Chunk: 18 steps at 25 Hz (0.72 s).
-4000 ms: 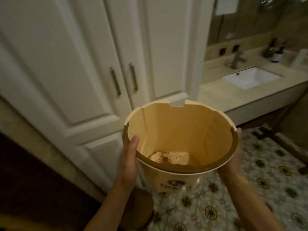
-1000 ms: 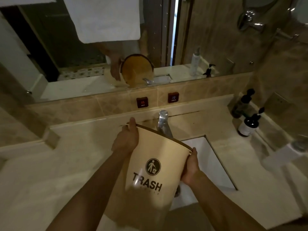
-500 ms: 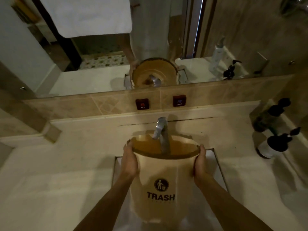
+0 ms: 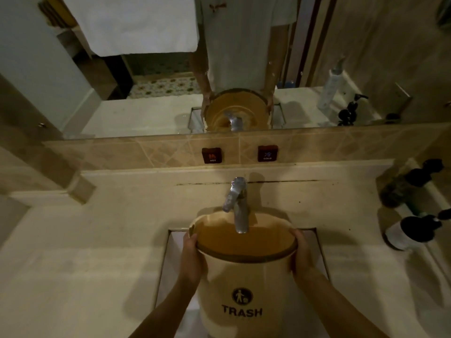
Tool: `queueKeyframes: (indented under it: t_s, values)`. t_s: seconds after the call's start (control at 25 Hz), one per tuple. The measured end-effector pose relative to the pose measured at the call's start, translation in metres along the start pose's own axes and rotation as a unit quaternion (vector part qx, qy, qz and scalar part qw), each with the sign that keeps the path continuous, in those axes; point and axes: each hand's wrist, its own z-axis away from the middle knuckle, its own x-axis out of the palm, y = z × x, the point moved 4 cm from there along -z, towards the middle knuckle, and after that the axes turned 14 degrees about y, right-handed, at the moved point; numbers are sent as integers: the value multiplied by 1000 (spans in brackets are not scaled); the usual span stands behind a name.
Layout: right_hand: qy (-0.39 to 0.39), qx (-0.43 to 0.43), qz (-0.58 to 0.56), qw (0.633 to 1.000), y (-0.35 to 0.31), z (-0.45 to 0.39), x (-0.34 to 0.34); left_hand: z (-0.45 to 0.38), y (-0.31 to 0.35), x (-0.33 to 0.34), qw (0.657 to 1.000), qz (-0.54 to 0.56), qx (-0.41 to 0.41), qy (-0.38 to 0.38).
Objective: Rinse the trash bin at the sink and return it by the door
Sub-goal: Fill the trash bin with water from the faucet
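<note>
**Trash bin tilted under the faucet, held by both hands**

The beige stone counter (image 4: 80, 252) is spreading wide to the left of the basin, with a raised back ledge running along the tiled wall. The mirror (image 4: 151, 111) above is reflecting the bin's open mouth and the person's arms. The white sink (image 4: 174, 254) is lying sunk into the counter, its rim edges showing on both sides of the bin.

The tan trash bin (image 4: 244, 284), printed "TRASH", is sitting over the sink, tilted with its mouth toward the wall. Its far rim is reaching under the chrome faucet (image 4: 238, 206), whose spout end is hanging inside the mouth.

The left hand (image 4: 191, 259) is gripping the bin's left side just below the rim, fingers curled round the wall. The right hand (image 4: 301, 257) is gripping the right side the same way.

2 dark pump bottles (image 4: 412, 230) are standing on the counter's right edge, well apart from the bin. 2 small red buttons (image 4: 211, 155), marked HOT and COLD, are sitting on the wall tiles behind the faucet.
</note>
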Motion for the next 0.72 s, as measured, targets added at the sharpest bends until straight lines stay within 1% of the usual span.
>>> queueKeyframes:
  t_s: [0.08, 0.16, 0.2, 0.28, 0.32, 0.36, 0.4, 0.44, 0.48, 0.52, 0.56, 0.6, 0.64, 0.72]
  values:
    - [3, 8, 9, 1000, -3, -6, 1, -2, -1, -5, 999, -40, -8, -14]
    - [2, 13, 18, 1000, -4, -9, 3, -13, 4, -11, 995, -98, -1, 1]
    - [2, 16, 18, 1000, -4, -10, 3, -22, 12, -13, 990, -136, 30, 29]
    - [-1, 13, 15, 1000, -4, -11, 4, -36, 44, -8, 969, -188, 131, 96]
    - [-2, 9, 11, 1000, -4, -10, 5, -42, 63, 3, 956, -210, 184, 90]
    - [0, 5, 5, 1000, -5, -8, 5, -45, 80, 19, 945, -240, 216, 48]
    - [2, 2, 3, 1000, -7, -7, 6, -47, 92, 39, 937, -271, 220, -14]
    - [5, -1, 4, 1000, -9, -5, 6, -47, 97, 58, 931, -299, 192, -83]
    - [8, -4, 8, 1000, -11, -4, 6, -44, 97, 74, 929, -312, 145, -140]
    - [10, -8, 10, 1000, -12, -2, 7, -40, 94, 85, 931, -303, 92, -183]
    - [11, -10, 11, 1000, -12, -1, 8, -35, 91, 92, 938, -273, 45, -209]
    - [10, -11, 14, 1000, -12, 0, 8, -33, 88, 95, 949, -233, 14, -214]
    - [11, -10, 20, 1000, -11, 1, 8, -33, 84, 96, 958, -196, 1, -208]
    - [20, -2, 32, 999, -9, 2, 6, -34, 79, 96, 970, -154, 2, -188]
